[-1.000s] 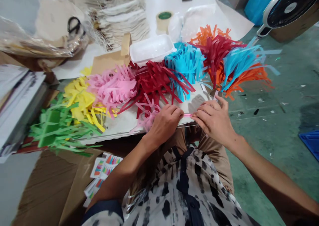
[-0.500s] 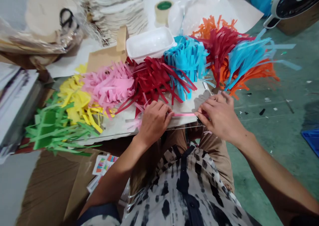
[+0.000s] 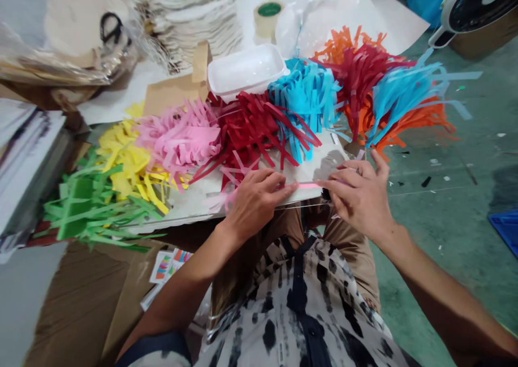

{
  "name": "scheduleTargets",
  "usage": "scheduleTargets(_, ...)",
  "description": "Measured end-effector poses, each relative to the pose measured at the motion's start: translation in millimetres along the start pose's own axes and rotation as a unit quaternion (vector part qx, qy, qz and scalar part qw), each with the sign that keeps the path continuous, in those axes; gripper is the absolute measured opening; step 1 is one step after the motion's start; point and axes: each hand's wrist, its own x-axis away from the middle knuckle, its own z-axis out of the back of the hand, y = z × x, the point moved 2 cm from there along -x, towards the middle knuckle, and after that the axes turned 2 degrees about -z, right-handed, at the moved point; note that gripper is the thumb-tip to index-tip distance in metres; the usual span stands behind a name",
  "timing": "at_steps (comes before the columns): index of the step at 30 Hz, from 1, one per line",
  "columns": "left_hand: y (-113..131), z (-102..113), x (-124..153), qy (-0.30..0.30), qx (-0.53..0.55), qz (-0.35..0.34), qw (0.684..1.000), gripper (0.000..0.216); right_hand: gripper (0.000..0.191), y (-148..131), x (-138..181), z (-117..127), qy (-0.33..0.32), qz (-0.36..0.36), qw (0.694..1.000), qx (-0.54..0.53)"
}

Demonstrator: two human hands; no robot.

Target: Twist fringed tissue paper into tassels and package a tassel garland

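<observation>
At the table's front edge, a narrow twisted stretch of a pink tissue-paper tassel [image 3: 308,185] spans the gap between my two hands. My left hand [image 3: 259,198] lies over it with fingers closed and pressed along the twist. Loose pink fringe spreads out left of that hand. My right hand [image 3: 360,194] pinches the twist's other end between thumb and forefinger, its remaining fingers raised and bent. A small dark object by the right fingertips is too covered to name. Just beyond my hands lie a dark red tassel bundle [image 3: 253,129] and a blue one [image 3: 305,94].
Pink [image 3: 182,135], yellow [image 3: 127,162] and green tassel bundles [image 3: 89,205] line the left. Orange, red and blue tassels [image 3: 394,102] overhang the right edge. Behind stand a white plastic tray [image 3: 246,70], a tape roll [image 3: 267,19] and black-handled scissors [image 3: 111,28].
My left hand has slid right along the pink twist, shortening the visible stretch. The right hand's upper fingers have lifted and spread somewhat, while its pinch stays.
</observation>
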Motion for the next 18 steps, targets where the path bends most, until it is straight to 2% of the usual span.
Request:
scheduleTargets(4,19,2,10,0.024,-0.025,-0.021,0.999,0.037,0.033,-15,6,11,0.005,0.033,0.998,0.052)
scheduleTargets(8,38,-10,22,0.096,-0.042,0.000,0.995,0.031,0.033,-46,13,10,-0.035,0.065,0.995,0.072)
scheduleTargets(10,42,-19,27,0.130,-0.057,0.019,0.990,0.024,0.031,-58,15,3,-0.035,0.075,0.993,0.079)
scheduleTargets(14,45,-32,31,0.162,-0.065,0.027,0.984,0.020,0.022,-64,12,-7,-0.007,0.055,0.996,0.077)
scheduleTargets(18,51,-31,34,0.182,-0.052,0.021,0.982,0.015,0.012,-63,10,-6,0.019,0.053,0.997,0.059)
